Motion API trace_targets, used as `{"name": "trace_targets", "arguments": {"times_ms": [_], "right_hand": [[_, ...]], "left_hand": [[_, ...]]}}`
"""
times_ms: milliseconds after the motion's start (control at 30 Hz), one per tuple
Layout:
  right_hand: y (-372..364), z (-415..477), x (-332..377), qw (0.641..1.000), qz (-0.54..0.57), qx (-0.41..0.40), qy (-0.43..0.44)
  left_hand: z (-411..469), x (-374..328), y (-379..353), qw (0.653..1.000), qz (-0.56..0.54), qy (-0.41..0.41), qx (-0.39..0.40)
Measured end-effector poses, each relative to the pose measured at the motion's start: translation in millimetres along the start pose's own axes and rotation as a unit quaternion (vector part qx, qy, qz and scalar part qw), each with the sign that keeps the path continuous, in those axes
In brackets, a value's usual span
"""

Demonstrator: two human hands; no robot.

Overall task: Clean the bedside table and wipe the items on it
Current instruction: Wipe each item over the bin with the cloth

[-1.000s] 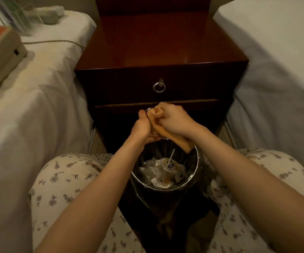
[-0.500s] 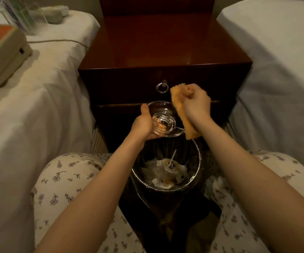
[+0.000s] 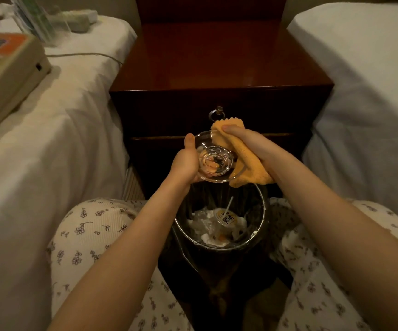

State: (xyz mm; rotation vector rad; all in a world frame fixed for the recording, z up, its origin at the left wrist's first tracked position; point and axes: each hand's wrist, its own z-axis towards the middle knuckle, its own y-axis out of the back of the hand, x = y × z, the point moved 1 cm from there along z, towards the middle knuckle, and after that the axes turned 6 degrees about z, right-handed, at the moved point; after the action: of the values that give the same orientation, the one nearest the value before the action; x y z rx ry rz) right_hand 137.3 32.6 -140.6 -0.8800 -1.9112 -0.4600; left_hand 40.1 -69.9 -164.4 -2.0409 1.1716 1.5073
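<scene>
Grips a clear, ridged glass dish (image 3: pixel 217 161) in the left hand (image 3: pixel 186 161), thumb on its rim at 9 o'clock. Clamps a folded orange cloth (image 3: pixel 248 163) in the right hand (image 3: pixel 248 144), against the rim at 3 o'clock. Holds both over a lined bin (image 3: pixel 266 211) of crumpled paper (image 3: pixel 207 237) and a lidded cup (image 3: pixel 226 218), at 6 o'clock from the dark wooden table (image 3: pixel 217 63).

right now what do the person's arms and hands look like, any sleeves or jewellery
Both forearms are bare, no sleeve in view. The left hand and right hand have no gloves; neither wrist shows a watch or bracelet. The only clothing seen is cream trousers with a small dark flower print.
</scene>
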Motion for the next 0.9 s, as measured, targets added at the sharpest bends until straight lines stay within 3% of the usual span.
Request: {"name": "trace_targets", "arguments": {"times_ms": [300,433,533,700,800,900], "right_hand": [[-22,0,-17,0.997,0.067,-0.023,0.019],[-19,-1,-19,0.992,0.11,-0.065,0.021],[-5,-2,-5,0.993,0.068,-0.076,0.054],[7,-10,10,0.995,-0.074,0.019,0.061],[5,-9,7,0.997,-0.064,0.0,0.035],[-1,-8,4,0.999,0.032,-0.029,-0.001]], "left_hand": [[5,2,-1,0.972,-0.201,0.081,-0.09],[3,-8,-1,0.993,-0.103,0.038,-0.052],[1,-26,14,0.997,-0.052,0.032,0.051],[-6,-36,31,0.985,0.074,-0.027,0.155],[-6,-31,21,0.99,0.032,-0.03,0.134],[-8,-25,11,0.997,-0.061,0.001,0.055]]}}
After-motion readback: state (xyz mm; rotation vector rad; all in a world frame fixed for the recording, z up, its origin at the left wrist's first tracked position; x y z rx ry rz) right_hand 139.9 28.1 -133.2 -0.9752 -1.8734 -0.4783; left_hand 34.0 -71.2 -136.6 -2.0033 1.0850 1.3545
